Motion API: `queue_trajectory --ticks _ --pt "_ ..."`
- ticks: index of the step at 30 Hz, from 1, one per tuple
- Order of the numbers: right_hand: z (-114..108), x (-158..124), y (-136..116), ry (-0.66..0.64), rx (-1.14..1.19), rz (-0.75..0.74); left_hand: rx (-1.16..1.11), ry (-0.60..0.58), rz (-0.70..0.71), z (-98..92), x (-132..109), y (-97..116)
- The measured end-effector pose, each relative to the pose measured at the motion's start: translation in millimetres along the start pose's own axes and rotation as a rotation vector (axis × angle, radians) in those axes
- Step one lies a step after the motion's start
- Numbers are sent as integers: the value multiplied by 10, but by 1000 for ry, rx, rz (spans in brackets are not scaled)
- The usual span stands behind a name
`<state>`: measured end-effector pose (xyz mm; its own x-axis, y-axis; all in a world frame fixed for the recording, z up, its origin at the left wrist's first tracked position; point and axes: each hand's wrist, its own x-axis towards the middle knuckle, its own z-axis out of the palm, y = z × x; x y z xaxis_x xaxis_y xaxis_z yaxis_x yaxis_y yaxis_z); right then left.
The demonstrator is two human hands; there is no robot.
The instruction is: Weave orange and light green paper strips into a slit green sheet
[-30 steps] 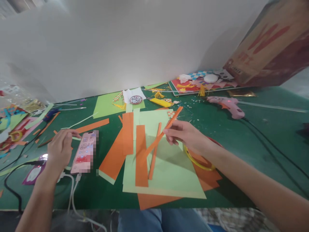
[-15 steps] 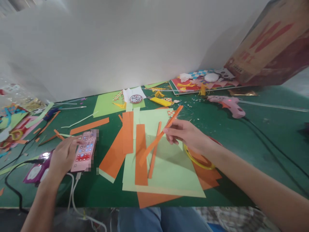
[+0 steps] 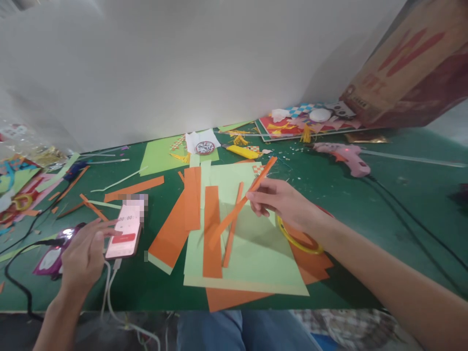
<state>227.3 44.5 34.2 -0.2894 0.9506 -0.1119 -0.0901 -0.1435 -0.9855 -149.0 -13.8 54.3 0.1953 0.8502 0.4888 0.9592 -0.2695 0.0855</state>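
Note:
My right hand (image 3: 283, 202) pinches a long orange paper strip (image 3: 239, 204) that slants over light green paper sheets (image 3: 256, 253) and wider orange strips (image 3: 212, 234). My left hand (image 3: 84, 253) hovers with spread fingers at the left edge of a pink phone (image 3: 125, 231), a fingertip on its screen. The phone lies on the green table (image 3: 365, 214) with a white cable (image 3: 109, 292) plugged in.
A pink glue gun (image 3: 345, 157) and its black cord lie at the right. A yellow ring (image 3: 298, 239) sits under my right wrist. A cardboard box (image 3: 409, 68) leans at the back right. Paper scraps, scissors (image 3: 16, 202) and cables clutter the left.
My left hand slid down toward the table's near edge beside the phone, and the phone screen changed to a white page with a red button. My right hand stays put with the strip.

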Motion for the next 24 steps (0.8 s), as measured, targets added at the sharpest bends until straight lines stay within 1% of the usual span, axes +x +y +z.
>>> queue_trajectory --ticks 4,6,8,13,17,20,24 --pt "0 2 10 -15 14 -1 8 -32 -53 -1 -15 -21" --pt "-1 2 9 -13 14 1 2 -49 -69 8 32 -23" --pt "-3 3 7 -3 2 5 3 -90 -84 38 109 -30" --pt "0 12 -7 8 12 21 8 -306 -76 193 361 -71" --pt "6 15 -25 19 31 39 27 -383 -122 284 519 -54" --pt "1 10 -34 16 27 34 36 -403 -94 290 570 -27" --pt "-7 9 -36 10 25 35 38 -321 -66 231 537 -29"
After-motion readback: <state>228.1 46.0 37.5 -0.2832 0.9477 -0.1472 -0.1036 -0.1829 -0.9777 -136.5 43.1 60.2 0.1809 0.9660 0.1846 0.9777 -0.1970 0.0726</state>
